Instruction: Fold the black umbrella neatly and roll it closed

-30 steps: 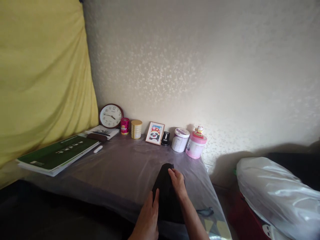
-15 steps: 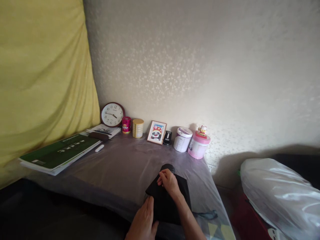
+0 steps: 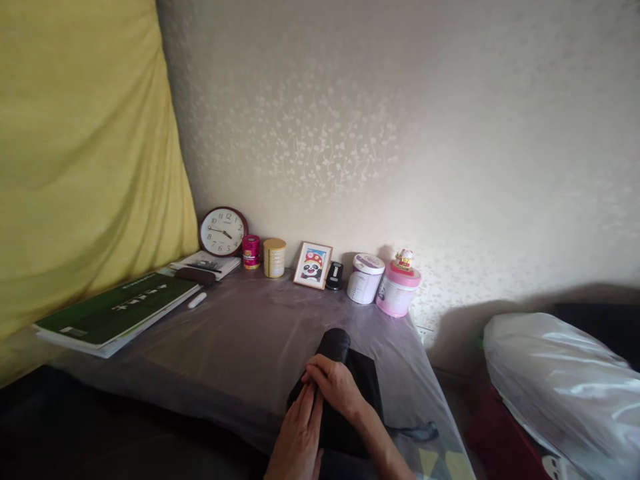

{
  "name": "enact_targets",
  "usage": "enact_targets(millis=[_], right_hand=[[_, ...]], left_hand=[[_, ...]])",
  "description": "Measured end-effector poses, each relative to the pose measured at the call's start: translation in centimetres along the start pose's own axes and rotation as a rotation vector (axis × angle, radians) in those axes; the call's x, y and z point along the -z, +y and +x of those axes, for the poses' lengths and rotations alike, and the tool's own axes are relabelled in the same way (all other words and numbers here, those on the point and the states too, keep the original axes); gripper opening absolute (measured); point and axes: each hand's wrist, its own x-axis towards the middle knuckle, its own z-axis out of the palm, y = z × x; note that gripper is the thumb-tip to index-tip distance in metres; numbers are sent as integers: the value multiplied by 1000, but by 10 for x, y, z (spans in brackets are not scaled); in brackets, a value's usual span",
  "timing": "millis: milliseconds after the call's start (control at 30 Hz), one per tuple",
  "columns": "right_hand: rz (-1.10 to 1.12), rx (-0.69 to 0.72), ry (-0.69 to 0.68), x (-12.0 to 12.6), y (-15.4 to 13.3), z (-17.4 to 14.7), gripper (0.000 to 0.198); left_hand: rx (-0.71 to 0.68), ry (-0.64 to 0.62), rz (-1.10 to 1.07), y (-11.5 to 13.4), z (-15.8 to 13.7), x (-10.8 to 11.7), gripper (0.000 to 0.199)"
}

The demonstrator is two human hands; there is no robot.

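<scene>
A black folded cloth [image 3: 367, 373] lies near the front of the table, with a rounded, rolled-looking part [image 3: 336, 345] at its far end. What kind of article it is, I cannot tell. My left hand [image 3: 301, 423] rests along the cloth's left side, fingers straight and together, their tips meeting the other hand. My right hand [image 3: 336, 387] lies over the middle of the cloth with its fingers bent and closed at its left edge. The fabric under both palms is hidden.
Along the wall stand a clock [image 3: 223, 231], a pink can [image 3: 251, 252], a yellow can [image 3: 275, 259], a panda picture frame [image 3: 313, 265] and two tubs [image 3: 366, 280]. A green book [image 3: 120, 310] lies left. A plastic bag [image 3: 555, 380] sits beyond the table's right edge.
My left hand has moved up and right over the cloth to meet my right hand. My right hand has shifted slightly down and left. More of the rounded far end shows.
</scene>
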Motion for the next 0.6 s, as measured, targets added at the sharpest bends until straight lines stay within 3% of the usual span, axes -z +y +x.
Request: enact_targets(millis=[133,233,367,600], right_hand=[[-85,213,50,2,8,-14,26],[-164,282,41,1,25,-11,26],[-257,234,75,2,52,10,28],[-259,78,241,9,82,52,29]], left_hand=[[-13,-23,-28,-7,-4,-10,93],[22,-66,-51,-8,-5,-11,90],[122,-189,-66,-3,0,-3,84],[282,-471,-105,18,20,41,86]])
